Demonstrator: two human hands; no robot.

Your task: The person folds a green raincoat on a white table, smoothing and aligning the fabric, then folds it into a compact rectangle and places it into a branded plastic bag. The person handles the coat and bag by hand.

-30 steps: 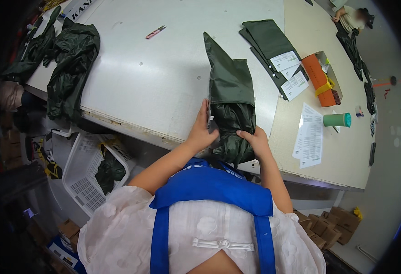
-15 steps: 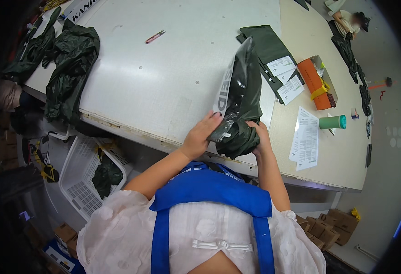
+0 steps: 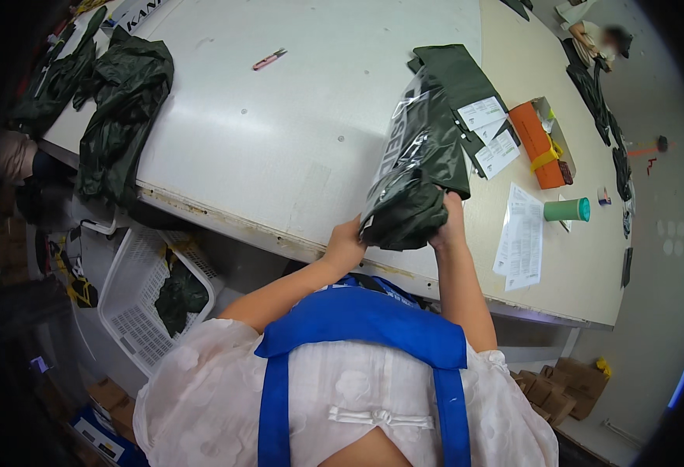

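- My left hand is at the near table edge, fingers curled onto the lower left corner of the bagged dark green garment; forearm comes up from lower centre.
- My right hand grips the bag's lower right end from behind, thumb side hidden by it; forearm runs nearly straight up.
- Both hands clamped on the bag's bottom end, close together with the bundle between them.
- Bag is lifted over the near edge of the white table, not lying flat. Long axis runs from my hands up and slightly right, top end toward the far side.
- Bag film is clear, glossy, crinkled; white print down its left face. Contents: dark green fabric, bunched thick at the bottom, flatter on top.
- Behind it: flat folded green garments with white paper tags.
- To the right: orange box, teal cup on its side, printed sheet.
- Far left: loose dark green garments. Below the table: white plastic basket.
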